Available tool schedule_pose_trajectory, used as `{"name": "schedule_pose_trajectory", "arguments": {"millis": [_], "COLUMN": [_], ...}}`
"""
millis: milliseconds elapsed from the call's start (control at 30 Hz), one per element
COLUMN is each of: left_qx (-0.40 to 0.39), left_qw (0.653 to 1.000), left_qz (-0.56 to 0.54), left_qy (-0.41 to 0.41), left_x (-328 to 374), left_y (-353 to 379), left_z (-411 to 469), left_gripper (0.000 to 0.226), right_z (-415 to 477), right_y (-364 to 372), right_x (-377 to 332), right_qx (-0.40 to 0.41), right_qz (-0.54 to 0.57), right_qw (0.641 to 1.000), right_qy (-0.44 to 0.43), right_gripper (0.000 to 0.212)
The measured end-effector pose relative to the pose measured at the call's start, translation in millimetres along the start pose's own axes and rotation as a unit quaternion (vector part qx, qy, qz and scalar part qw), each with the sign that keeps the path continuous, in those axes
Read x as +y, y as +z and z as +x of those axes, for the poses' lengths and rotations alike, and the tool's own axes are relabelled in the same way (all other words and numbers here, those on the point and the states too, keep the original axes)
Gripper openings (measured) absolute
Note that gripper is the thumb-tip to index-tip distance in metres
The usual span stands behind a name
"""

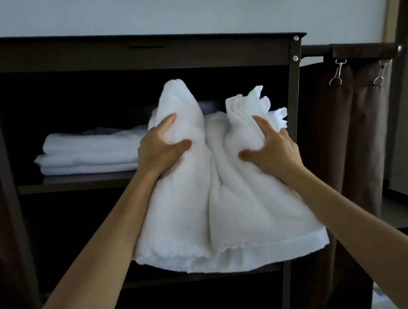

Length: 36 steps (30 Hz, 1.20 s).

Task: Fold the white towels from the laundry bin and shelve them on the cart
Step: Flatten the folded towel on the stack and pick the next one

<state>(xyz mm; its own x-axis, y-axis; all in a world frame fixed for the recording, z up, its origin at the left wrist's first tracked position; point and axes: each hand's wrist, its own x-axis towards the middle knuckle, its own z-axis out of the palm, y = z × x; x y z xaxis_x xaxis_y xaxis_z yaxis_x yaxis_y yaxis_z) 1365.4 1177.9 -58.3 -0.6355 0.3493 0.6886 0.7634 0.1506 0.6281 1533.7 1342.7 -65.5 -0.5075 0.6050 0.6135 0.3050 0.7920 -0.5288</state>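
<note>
White terry towel (215, 201), soft, light and limp, held before the cart's (295, 77) shelves; left hand (158, 152) and right hand (273, 150) each grip a bunched upper fold. Best held at corners.

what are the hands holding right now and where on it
Both hold one white towel: the left hand grips a bunched fold at its upper left, the right hand one at its upper right.
</note>
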Motion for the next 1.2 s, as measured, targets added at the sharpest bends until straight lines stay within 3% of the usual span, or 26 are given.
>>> {"name": "schedule_pose_trajectory", "arguments": {"millis": [167, 300, 500, 767, 933, 1133, 1200], "left_qx": [-0.060, -0.102, -0.169, -0.190, -0.200, -0.152, -0.157], "left_qw": [0.996, 0.993, 0.983, 0.977, 0.973, 0.981, 0.978], "left_qz": [-0.021, 0.016, 0.027, 0.048, 0.054, 0.062, 0.088], "left_qy": [-0.061, -0.057, -0.069, -0.081, -0.098, -0.104, -0.105], "left_x": [2, 18, 26, 7, -12, -26, -21], "left_y": [10, 23, 40, 72, 91, 94, 93], "left_z": [33, 69, 116, 162, 189, 198, 198], "left_gripper": [0.089, 0.076, 0.071, 0.056, 0.060, 0.054, 0.065], "right_z": [28, 58, 111, 159, 190, 210, 207], "right_y": [-20, -24, -10, 7, 30, 48, 50], "right_x": [-33, -44, -40, -22, -4, 22, 27], "right_qx": [-0.006, -0.016, -0.049, -0.090, -0.107, -0.024, -0.017], "right_qz": [-0.096, -0.158, -0.185, -0.184, -0.155, -0.134, -0.129], "right_qw": [0.994, 0.986, 0.979, 0.978, 0.982, 0.991, 0.991], "right_qy": [-0.046, -0.048, -0.063, -0.030, -0.004, 0.007, 0.016], "right_gripper": [0.070, 0.059, 0.061, 0.065, 0.068, 0.059, 0.058]}}
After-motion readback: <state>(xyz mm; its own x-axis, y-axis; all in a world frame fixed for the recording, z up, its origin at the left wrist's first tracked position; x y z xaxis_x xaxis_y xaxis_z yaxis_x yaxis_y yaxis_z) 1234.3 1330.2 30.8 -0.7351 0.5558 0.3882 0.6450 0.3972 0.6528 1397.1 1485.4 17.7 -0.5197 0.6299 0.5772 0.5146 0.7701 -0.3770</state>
